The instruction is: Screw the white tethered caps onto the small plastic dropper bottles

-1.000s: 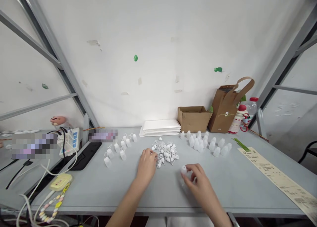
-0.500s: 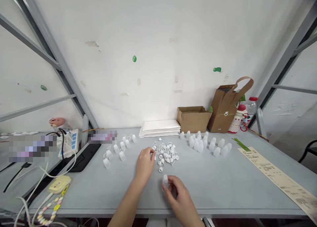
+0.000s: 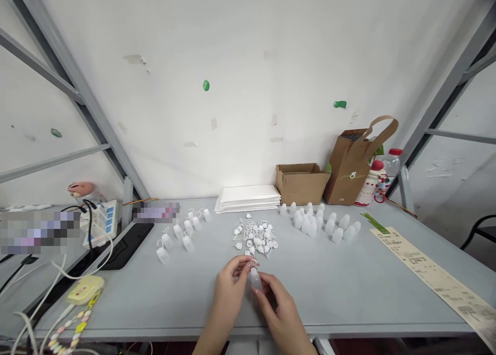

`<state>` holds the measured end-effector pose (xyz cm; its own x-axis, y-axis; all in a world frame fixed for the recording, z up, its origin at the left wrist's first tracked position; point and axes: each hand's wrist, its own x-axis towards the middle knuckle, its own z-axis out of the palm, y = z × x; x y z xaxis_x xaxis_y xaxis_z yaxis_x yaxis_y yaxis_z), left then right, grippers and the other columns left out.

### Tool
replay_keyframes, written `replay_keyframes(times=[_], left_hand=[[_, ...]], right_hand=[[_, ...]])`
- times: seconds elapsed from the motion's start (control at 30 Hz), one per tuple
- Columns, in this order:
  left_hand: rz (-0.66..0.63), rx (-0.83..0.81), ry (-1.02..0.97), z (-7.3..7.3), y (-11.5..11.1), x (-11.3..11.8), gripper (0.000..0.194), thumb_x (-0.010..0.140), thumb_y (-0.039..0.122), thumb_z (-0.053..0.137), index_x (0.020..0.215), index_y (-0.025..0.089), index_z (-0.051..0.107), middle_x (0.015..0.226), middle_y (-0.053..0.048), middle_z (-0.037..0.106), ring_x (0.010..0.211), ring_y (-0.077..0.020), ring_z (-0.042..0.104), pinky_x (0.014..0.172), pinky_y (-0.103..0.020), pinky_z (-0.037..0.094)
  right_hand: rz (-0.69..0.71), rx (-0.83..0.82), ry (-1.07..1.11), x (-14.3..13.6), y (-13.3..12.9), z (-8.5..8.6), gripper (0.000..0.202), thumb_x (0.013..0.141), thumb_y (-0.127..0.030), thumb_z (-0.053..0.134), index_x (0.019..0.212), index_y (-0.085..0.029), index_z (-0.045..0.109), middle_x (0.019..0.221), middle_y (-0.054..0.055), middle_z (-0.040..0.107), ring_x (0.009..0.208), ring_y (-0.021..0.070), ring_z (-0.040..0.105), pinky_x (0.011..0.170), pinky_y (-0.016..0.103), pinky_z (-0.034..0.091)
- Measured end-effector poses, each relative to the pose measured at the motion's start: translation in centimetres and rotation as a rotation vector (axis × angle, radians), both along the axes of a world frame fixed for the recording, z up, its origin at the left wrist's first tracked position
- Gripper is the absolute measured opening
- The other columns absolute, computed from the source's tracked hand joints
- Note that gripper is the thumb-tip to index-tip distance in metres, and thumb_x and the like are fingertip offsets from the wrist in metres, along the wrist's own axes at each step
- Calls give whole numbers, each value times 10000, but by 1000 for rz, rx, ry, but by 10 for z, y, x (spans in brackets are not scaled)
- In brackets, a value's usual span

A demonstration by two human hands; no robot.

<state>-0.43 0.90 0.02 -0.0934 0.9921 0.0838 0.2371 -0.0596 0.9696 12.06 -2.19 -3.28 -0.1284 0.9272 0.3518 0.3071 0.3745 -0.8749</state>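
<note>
Near the table's front edge, my right hand [image 3: 279, 306] pinches a small translucent bottle [image 3: 256, 280] that stands nearly upright. My left hand [image 3: 234, 282] is closed over the bottle's mouth, with a small white cap [image 3: 254, 262] between its fingertips. The fingers partly hide the cap, so I cannot tell whether it touches the neck. Just beyond both hands lies a loose pile of white caps with looped straps [image 3: 258, 236]. Several bottles with caps and loops [image 3: 188, 243] stand to the left, and several bottles without visible loops [image 3: 312, 226] cluster to the right.
Against the wall sit a stack of white sheets [image 3: 248, 199], an open cardboard box [image 3: 302, 185] and a brown paper bag [image 3: 346, 169]. A long printed paper strip [image 3: 430, 277] lies at right. A black phone-like slab [image 3: 126, 246], power strip [image 3: 110, 220] and cables occupy the left.
My left hand has moved from the cap pile toward me and right, bringing a cap to the bottle's mouth. My right hand keeps the bottle in about the same place. The view shifts slightly.
</note>
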Motion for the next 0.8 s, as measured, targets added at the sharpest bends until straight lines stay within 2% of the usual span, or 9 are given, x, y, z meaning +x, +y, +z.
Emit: replay_keyframes(times=[0.07, 0.13, 0.43, 0.63, 0.8], left_hand=[[-38, -51, -150, -2, -4, 4, 163, 734, 300, 561, 793, 183, 658, 842, -74, 732, 817, -217, 665, 761, -317, 503], [-52, -68, -213, -2, -6, 4, 178, 725, 311, 579, 807, 177, 663, 866, -85, 731, 827, -224, 662, 779, -329, 499], [-134, -74, -265, 3, -21, 2, 271, 742, 341, 586, 953, 190, 664, 1084, -100, 679, 1060, -237, 581, 939, -350, 424], [-3, -124, -537, -4, -22, 13, 294, 663, 392, 680, 844, 175, 599, 935, -132, 726, 983, -274, 624, 874, -394, 456], [17, -196, -575, -4, -23, 19, 303, 632, 389, 702, 835, 170, 649, 975, -121, 718, 1023, -270, 602, 880, -358, 453]], right_hand=[[-34, 4, 17, 1, 0, 1, 210, 866, -256, 472, 1033, -193, 582, 802, 33, 634, 695, 161, 586, 652, 235, 489], [-61, -11, 40, 1, 1, 3, 196, 861, -264, 482, 1005, -198, 598, 781, 28, 634, 673, 159, 579, 636, 232, 488], [-119, -64, 35, 2, 1, 3, 139, 843, -291, 530, 881, -202, 631, 711, 1, 591, 639, 146, 555, 609, 214, 468], [-167, 2, -29, 1, 1, -1, 127, 828, -310, 549, 797, -197, 596, 686, 2, 559, 627, 152, 538, 594, 229, 463], [-185, -29, -57, -1, -2, -4, 115, 823, -309, 545, 790, -203, 573, 682, 0, 588, 610, 154, 555, 580, 233, 468]])
